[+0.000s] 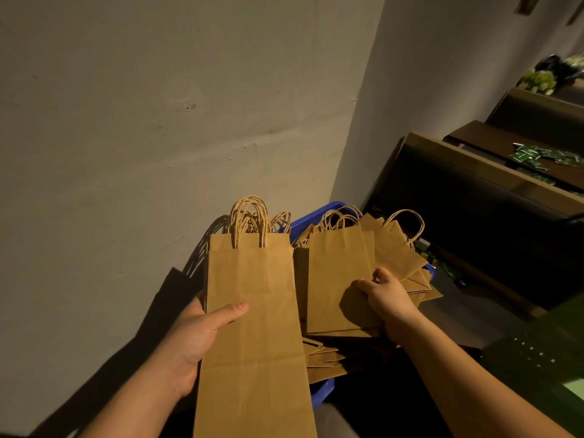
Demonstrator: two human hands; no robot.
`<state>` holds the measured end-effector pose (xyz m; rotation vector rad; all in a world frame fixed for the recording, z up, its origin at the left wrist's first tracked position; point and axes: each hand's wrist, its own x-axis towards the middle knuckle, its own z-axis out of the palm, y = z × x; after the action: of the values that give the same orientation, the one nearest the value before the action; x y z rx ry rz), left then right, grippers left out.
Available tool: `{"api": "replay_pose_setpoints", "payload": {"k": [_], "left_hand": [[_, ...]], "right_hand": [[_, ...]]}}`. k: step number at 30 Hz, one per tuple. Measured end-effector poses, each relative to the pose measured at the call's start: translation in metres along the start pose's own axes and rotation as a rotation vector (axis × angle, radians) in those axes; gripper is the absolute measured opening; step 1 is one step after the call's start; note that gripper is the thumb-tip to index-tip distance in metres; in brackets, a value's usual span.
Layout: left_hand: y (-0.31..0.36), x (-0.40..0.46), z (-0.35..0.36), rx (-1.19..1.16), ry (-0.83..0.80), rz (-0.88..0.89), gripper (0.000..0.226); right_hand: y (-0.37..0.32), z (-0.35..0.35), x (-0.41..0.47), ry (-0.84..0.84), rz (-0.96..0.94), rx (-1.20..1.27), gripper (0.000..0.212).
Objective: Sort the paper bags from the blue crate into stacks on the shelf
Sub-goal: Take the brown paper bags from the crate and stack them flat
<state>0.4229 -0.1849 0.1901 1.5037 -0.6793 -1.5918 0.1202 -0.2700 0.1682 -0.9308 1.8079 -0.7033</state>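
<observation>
L hand [192, 336] grips tall flat brown paper bags [252, 327] just left of blue plastic crate [322, 395]. R hand [387, 295] pinches short brown bags [338, 279] over crate. Light, floppy, prob slippery: you clamp edges firmly, not twisted handles.

A plain wall [158, 105], pale and lightly scuffed, fills the view from 9 to 12 o'clock; dark shadows fall across its lower part toward 7 o'clock. At 3 o'clock, small green packets [545, 156] lie scattered on a brown surface. At 2 o'clock, blurred greenery with pale flowers [538, 80] sits far back. A dark green panel [537, 355] with small white marks occupies 4 o'clock.
</observation>
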Motion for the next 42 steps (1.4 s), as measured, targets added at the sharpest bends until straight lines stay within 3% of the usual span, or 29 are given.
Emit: {"api": "replay_pose_setpoints", "payload": {"k": [4,13,16,21,25,29,31,35,42], "left_hand": [[0.001,-0.001,0.000,0.020,-0.004,-0.005,0.066],[0.001,-0.001,0.002,0.054,0.016,-0.008,0.057],[0.002,-0.001,0.004,0.076,0.015,-0.008,0.057],[0.005,-0.004,0.014,0.104,-0.002,-0.017,0.066],[0.001,0.001,0.020,0.093,0.006,-0.027,0.050],[-0.001,0.005,0.025,0.126,0.050,-0.030,0.044],[0.000,0.006,0.027,0.119,0.079,-0.034,0.039],[0.005,-0.001,0.033,0.091,0.113,-0.041,0.050],[0.011,-0.017,0.040,0.058,0.040,-0.037,0.066]], "right_hand": [[-0.002,-0.010,-0.008,-0.001,0.050,0.034,0.019],[-0.012,-0.024,-0.050,0.049,-0.108,0.173,0.021],[-0.017,-0.022,-0.070,-0.007,-0.204,0.252,0.027],[-0.018,-0.010,-0.097,-0.226,-0.262,0.530,0.020],[-0.015,0.007,-0.116,-0.312,-0.326,0.516,0.038],[-0.010,0.020,-0.127,-0.285,-0.390,0.387,0.029],[-0.008,0.024,-0.130,-0.249,-0.433,0.284,0.036],[-0.001,0.031,-0.132,-0.221,-0.444,0.149,0.052],[0.000,0.044,-0.139,-0.132,-0.445,-0.025,0.044]]}}
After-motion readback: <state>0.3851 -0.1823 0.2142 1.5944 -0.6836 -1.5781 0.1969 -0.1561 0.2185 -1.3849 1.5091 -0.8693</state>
